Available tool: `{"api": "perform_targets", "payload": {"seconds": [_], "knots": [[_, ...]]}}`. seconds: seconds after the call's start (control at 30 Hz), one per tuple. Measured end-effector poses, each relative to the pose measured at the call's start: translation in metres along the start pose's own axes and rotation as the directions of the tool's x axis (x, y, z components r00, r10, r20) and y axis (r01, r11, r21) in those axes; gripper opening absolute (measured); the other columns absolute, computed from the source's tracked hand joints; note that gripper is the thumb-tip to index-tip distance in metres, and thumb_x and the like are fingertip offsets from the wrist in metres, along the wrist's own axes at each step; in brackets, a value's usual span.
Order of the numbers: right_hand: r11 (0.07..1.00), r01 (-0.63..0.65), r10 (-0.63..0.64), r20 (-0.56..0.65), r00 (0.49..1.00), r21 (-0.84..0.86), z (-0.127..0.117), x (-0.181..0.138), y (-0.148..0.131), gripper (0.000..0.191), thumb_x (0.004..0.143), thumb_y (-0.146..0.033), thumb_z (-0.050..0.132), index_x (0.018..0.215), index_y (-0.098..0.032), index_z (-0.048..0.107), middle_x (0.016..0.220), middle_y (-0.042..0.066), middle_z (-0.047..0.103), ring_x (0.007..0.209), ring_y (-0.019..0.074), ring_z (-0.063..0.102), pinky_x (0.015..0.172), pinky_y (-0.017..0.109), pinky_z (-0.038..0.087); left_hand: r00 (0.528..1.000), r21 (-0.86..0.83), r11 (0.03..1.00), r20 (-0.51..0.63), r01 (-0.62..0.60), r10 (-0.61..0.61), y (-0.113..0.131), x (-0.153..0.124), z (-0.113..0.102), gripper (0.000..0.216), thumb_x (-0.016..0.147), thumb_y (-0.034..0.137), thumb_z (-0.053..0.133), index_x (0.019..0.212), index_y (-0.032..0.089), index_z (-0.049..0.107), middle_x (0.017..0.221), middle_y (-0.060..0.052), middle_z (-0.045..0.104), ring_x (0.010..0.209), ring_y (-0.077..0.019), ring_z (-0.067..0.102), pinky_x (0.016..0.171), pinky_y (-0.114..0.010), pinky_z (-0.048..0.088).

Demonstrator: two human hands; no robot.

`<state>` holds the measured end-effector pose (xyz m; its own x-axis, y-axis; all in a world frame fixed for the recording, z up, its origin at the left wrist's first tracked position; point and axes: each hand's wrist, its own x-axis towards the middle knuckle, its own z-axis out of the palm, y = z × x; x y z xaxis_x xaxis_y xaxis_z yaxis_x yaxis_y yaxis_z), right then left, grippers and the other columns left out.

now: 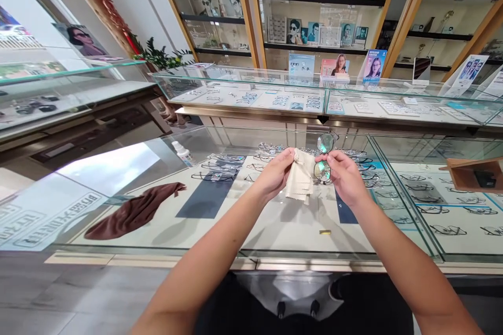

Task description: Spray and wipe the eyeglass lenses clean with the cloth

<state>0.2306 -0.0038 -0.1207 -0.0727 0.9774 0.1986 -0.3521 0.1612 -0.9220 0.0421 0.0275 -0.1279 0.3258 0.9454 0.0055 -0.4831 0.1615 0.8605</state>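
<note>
Above a glass display counter (220, 238), my left hand (276, 172) pinches a cream cleaning cloth (301, 180) with zigzag-cut edges, which hangs down from the fingers. My right hand (346, 175) is closed on a pair of eyeglasses (326, 142), turned so that one lens is above the other. Greenish reflections show on both lenses. The cloth is just left of the lower lens; whether they touch I cannot tell. Parts of the frame are hidden behind the right fingers.
A crumpled brown cloth (135, 212) and a small white bottle (182, 153) are on the counter's left side. Rows of eyeglasses (216, 170) lie under the glass. A brown wooden tray (473, 174) sits at right. Another display case (255, 97) stands behind, before shelves.
</note>
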Motion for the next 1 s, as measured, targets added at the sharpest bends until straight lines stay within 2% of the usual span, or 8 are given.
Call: {"api": "perform_targets", "payload": {"seconds": [0.13,0.23,0.33,0.43,0.53,0.63,0.83,1.0], "knots": [[1.000,0.014,-0.014,-0.010,1.000,-0.006,0.001,-0.002,-0.004,0.041,0.069,-0.057,0.092,0.079,-0.026,0.068,0.089,0.001,0.079,0.076,0.0149,0.060,0.068,0.027,0.046,1.000,-0.066,0.998,0.027,0.012,-0.011,0.005,-0.001,0.000,0.030,0.075,0.027,0.085,0.079,0.017,0.058,0.073,0.003,0.057,0.066,-0.0103,0.057,0.063,-0.019,0.047],[0.998,0.029,-0.030,-0.012,0.999,-0.061,0.002,-0.003,-0.008,0.040,0.071,-0.057,0.090,0.079,-0.025,0.067,0.087,0.002,0.079,0.073,0.0147,0.058,0.068,0.028,0.046,0.990,-0.083,0.990,0.096,0.113,-0.105,0.011,-0.003,0.000,0.035,0.072,0.041,0.083,0.078,0.018,0.057,0.072,0.002,0.057,0.063,-0.0132,0.057,0.061,-0.025,0.050],[0.997,0.022,-0.022,-0.001,1.000,-0.079,0.001,-0.003,-0.013,0.042,0.069,-0.058,0.091,0.077,-0.025,0.067,0.086,0.002,0.079,0.070,0.0144,0.056,0.068,0.029,0.046,0.970,0.007,0.977,0.117,0.213,-0.212,0.016,-0.005,-0.001,0.042,0.068,0.051,0.081,0.077,0.018,0.057,0.070,0.001,0.058,0.061,-0.0146,0.057,0.059,-0.028,0.052],[0.995,-0.021,0.027,0.058,0.998,-0.100,-0.001,-0.004,-0.016,0.043,0.068,-0.059,0.092,0.076,-0.024,0.068,0.083,0.003,0.078,0.070,0.0146,0.057,0.066,0.029,0.046,0.957,0.181,0.951,0.103,0.250,-0.272,0.018,-0.007,-0.002,0.033,0.063,0.037,0.083,0.074,0.017,0.059,0.067,0.002,0.058,0.061,-0.0119,0.056,0.060,-0.024,0.051],[0.988,-0.047,0.066,0.130,0.989,-0.149,-0.003,-0.005,-0.017,0.042,0.070,-0.060,0.090,0.076,-0.024,0.069,0.081,0.003,0.078,0.070,0.0152,0.058,0.066,0.029,0.045,0.923,0.346,0.902,0.186,0.259,-0.337,0.018,-0.008,-0.004,0.024,0.057,0.020,0.077,0.075,0.017,0.064,0.062,0.004,0.058,0.054,-0.0089,0.051,0.052,-0.019,0.038],[0.985,-0.059,0.086,0.162,0.983,-0.165,-0.003,-0.007,-0.016,0.042,0.070,-0.060,0.090,0.077,-0.024,0.070,0.082,0.003,0.078,0.074,0.0171,0.062,0.067,0.030,0.046,0.882,0.412,0.875,0.271,0.256,-0.385,0.016,-0.009,-0.005,0.033,0.055,0.016,0.074,0.088,0.017,0.071,0.063,0.002,0.064,0.049,-0.0086,0.049,0.048,-0.020,0.030],[0.985,-0.063,0.089,0.163,0.983,-0.164,-0.002,-0.007,-0.014,0.040,0.071,-0.060,0.089,0.077,-0.024,0.071,0.085,0.004,0.079,0.074,0.0171,0.062,0.066,0.030,0.046,0.870,0.423,0.884,0.338,0.199,-0.358,0.015,-0.015,0.002,0.027,0.067,0.030,0.090,0.081,0.017,0.071,0.075,-0.002,0.070,0.067,-0.0145,0.064,0.062,-0.024,0.047],[0.998,-0.010,0.009,-0.008,1.000,-0.057,-0.007,-0.001,-0.016,0.040,0.068,-0.058,0.091,0.077,-0.026,0.069,0.083,0.001,0.078,0.071,0.0161,0.059,0.068,0.031,0.046,0.925,0.338,0.913,0.217,0.228,-0.312,0.011,-0.016,0.004,0.044,0.069,0.048,0.092,0.087,0.018,0.065,0.071,0.002,0.065,0.057,-0.0105,0.057,0.053,-0.020,0.042]]}}
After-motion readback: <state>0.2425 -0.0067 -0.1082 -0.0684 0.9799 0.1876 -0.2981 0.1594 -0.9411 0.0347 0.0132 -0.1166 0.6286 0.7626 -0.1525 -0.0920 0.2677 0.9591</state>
